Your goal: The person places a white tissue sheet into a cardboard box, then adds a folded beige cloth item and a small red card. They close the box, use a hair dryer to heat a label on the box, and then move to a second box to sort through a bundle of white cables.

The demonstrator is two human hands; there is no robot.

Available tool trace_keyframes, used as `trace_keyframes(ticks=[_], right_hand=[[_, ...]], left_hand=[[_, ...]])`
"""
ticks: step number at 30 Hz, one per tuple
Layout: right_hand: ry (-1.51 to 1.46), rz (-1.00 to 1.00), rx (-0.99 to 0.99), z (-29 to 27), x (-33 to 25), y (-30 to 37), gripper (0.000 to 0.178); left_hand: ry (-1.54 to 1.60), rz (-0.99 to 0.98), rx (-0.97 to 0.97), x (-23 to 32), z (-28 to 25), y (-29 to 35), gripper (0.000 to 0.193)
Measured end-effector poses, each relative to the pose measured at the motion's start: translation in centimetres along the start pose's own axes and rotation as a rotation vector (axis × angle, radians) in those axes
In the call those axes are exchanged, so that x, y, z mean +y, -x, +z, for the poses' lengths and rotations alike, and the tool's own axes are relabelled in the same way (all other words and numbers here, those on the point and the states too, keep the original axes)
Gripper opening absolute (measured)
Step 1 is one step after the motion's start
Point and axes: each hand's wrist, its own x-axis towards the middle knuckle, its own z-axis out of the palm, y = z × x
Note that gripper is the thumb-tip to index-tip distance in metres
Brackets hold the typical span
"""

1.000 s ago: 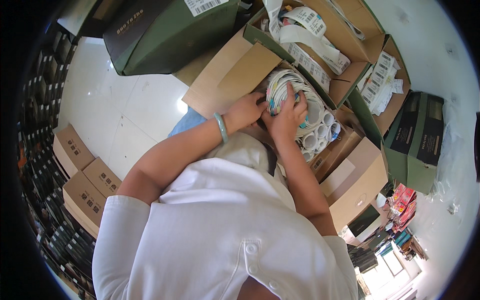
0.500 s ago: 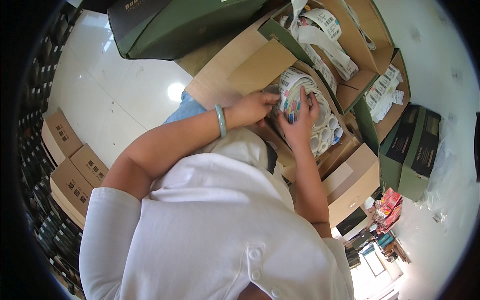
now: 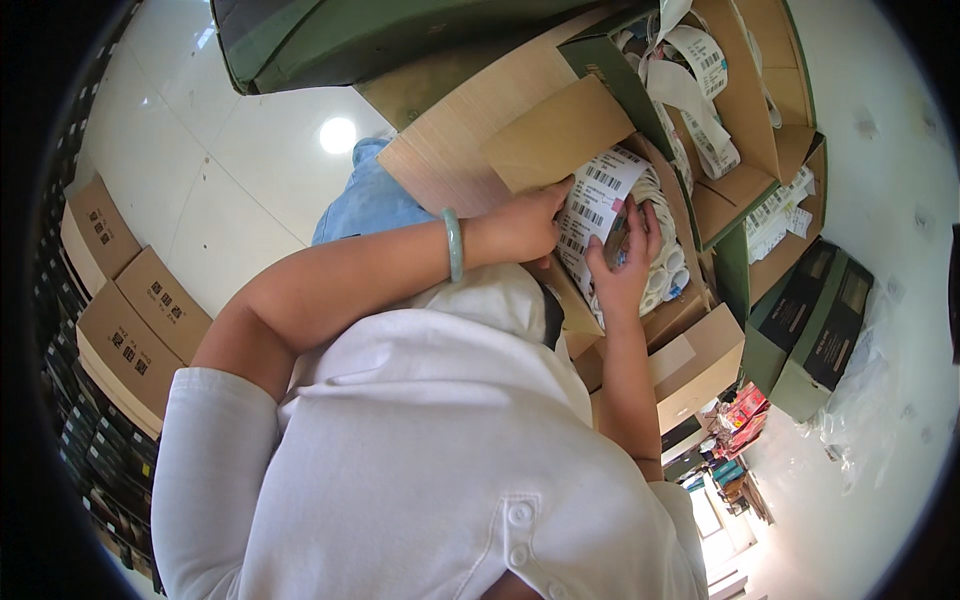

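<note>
A white strip of barcode labels (image 3: 597, 203) stands up among label rolls (image 3: 660, 283) in an open cardboard box in front of me. My left hand (image 3: 520, 225), with a pale green bangle on its wrist, is closed at the strip's left edge; its fingertips are partly hidden. My right hand (image 3: 625, 262) is on the rolls at the other side of the strip. Its fingers are bent but apart, the thumb lying by the strip's lower right edge. Several rolls show their hollow round ends beside that hand.
A raised cardboard flap (image 3: 555, 135) stands beyond my left hand. Another open box (image 3: 728, 200) with loose label strips lies to the far right. A large green box (image 3: 400, 45) is at the back, dark green boxes (image 3: 815, 320) at right. Brown cartons (image 3: 135, 330) stand on the left floor.
The label strip now stands raised, its barcode face in view, covering the coloured edges seen before. My left hand has shifted slightly right with it; my right hand has moved right and nearer.
</note>
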Motion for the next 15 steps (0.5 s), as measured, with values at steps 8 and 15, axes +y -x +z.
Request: trace_keyframes(ticks=[8,15], right_hand=[[0.029,0.007,0.026,0.7,-0.5,-0.1,0.079],[0.073,0.059,0.032,1.3,-1.6,-0.2,0.100]], left_hand=[[-0.047,-0.032,0.065,0.1,0.8,-0.9,0.080],[0.104,-0.126,-0.038,0.2,0.3,-1.0,0.087]])
